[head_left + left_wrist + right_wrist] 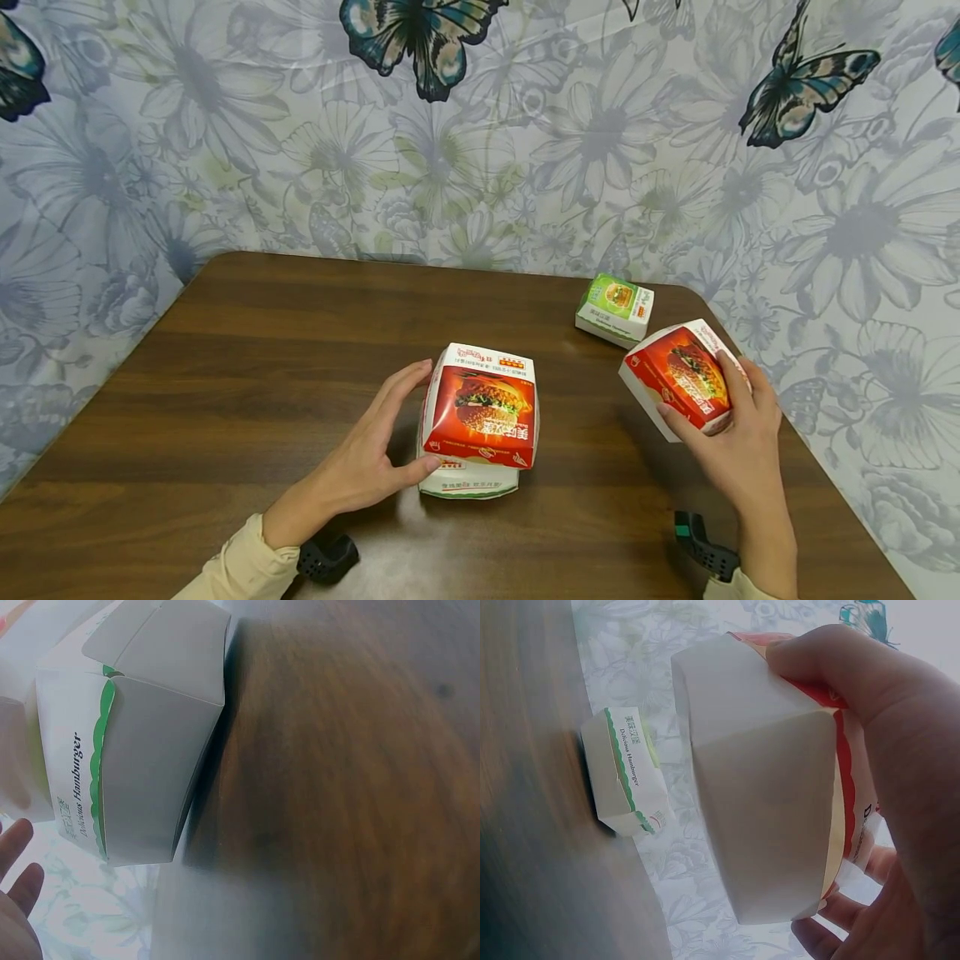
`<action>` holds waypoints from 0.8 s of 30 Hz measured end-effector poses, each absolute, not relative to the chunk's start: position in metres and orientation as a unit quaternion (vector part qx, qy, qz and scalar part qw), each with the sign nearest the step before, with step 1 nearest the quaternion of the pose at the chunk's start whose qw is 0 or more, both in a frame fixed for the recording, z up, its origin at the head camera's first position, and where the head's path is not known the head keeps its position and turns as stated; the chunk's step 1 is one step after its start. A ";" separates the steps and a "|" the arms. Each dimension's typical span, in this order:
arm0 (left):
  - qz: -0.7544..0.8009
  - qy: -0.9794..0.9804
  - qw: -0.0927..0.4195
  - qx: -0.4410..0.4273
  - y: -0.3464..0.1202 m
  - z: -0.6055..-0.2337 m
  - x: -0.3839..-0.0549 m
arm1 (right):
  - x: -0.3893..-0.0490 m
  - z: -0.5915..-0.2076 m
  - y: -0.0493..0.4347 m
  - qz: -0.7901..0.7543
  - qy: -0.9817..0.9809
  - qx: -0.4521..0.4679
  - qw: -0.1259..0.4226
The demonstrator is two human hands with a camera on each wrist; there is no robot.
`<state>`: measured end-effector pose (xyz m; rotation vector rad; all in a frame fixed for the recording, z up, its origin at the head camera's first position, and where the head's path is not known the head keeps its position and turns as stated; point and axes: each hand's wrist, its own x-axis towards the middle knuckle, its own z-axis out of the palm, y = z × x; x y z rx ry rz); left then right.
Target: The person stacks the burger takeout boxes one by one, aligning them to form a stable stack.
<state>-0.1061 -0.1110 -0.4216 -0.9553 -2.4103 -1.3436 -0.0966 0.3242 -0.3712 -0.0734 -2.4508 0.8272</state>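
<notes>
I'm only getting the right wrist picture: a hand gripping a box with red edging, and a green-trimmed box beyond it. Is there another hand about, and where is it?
Observer: Yes. In the head view, the left hand is at the left side of a red burger box, thumb and fingers apart.
Visitor: Oh! Is that one standing on anything?
Observer: It's stacked on a green-edged box.
Visitor: And the one I do see being held, what's on its top?
Observer: From above, the gripped box in the right hand shows a burger picture on its red top.
</notes>
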 end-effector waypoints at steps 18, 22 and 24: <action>-0.462 -0.818 0.106 -0.326 -0.111 -0.422 -0.106 | -0.096 -0.364 0.317 0.306 -0.897 0.029 0.317; -0.460 -0.819 0.108 -0.326 -0.111 -0.422 -0.105 | -0.096 -0.360 0.316 0.305 -0.896 0.039 0.320; -0.459 -0.819 0.109 -0.326 -0.111 -0.422 -0.105 | -0.096 -0.358 0.315 0.305 -0.896 0.042 0.321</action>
